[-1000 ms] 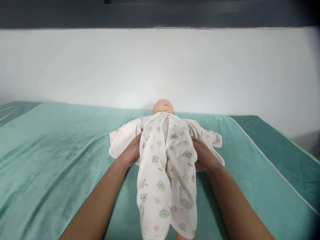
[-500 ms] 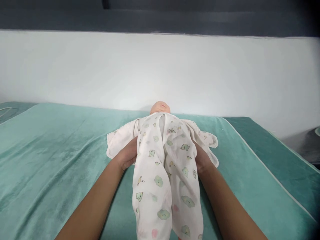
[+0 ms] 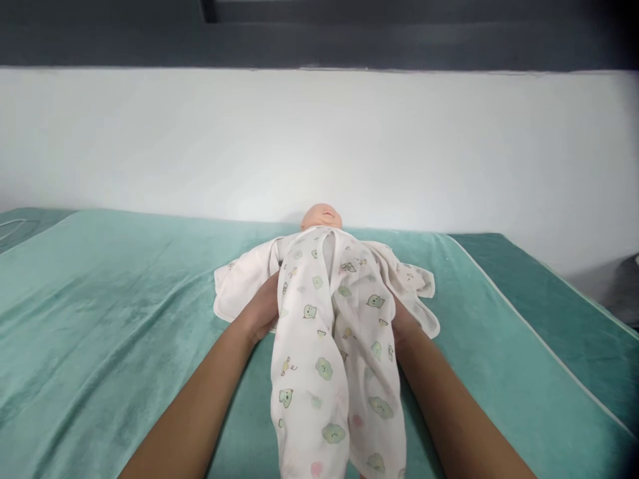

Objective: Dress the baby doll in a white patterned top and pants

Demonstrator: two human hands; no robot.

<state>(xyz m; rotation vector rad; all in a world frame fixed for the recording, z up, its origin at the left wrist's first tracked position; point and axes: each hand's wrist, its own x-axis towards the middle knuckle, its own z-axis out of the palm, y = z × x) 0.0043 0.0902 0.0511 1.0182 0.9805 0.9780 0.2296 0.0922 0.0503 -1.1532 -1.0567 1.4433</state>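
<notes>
"Two bare hands reach in from your side; what lies between them?"

"Between your left hand (image 3: 263, 307) and your right hand (image 3: 403, 324) is a doll (image 3: 322, 216), stretched out on the green cloth (image 3: 124, 332), its head at the far end near the white wall (image 3: 319, 140). What contains it is the outfit (image 3: 309, 346): the head pokes out at the top, and a sliver of skin-toned colour shows beneath one leg, at your bottom edge of view."

"How does the outfit look to you?"

"White and loose, printed with green clouds, little green animals and pink spots. You see a narrow slit below the neck, two wide legs running toward you, and two sleeves (image 3: 244, 276) spread out sideways, paler, with few prints."

"Are your fingers clenched on it?"

"They are tucked out of sight behind the sides of the outfit, so you cannot tell whether they grasp or merely touch."

"Anything else you can't make out?"

"Whether the sleeves hold the doll's arms, and whether sleeves and legs are one garment. The leg ends are cut off below, and the dark object (image 3: 625, 291) at your right is cropped and blurred."
</notes>
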